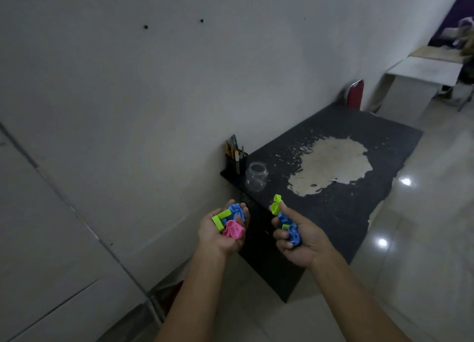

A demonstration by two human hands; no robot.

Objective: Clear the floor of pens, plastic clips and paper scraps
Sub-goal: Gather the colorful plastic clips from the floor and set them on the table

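Observation:
My left hand (pixel 218 235) is cupped palm up and holds several plastic clips (pixel 232 219): green, blue and pink. My right hand (pixel 302 236) grips blue clips (pixel 292 232) in its curled fingers and pinches a green clip (pixel 277 205) between thumb and forefinger. Both hands hover over the near corner of a black table (pixel 341 208). An empty clear glass jar (pixel 256 176) stands on the table just beyond my hands. Behind it, against the wall, a black pen holder (pixel 236 159) contains several pens.
The table top has a large worn pale patch (pixel 333 164). A red chair (pixel 355 95) stands behind the table, a white table (pixel 423 72) farther right. White wall to the left, glossy tiled floor (pixel 423 226) to the right. A person sits at the far upper right.

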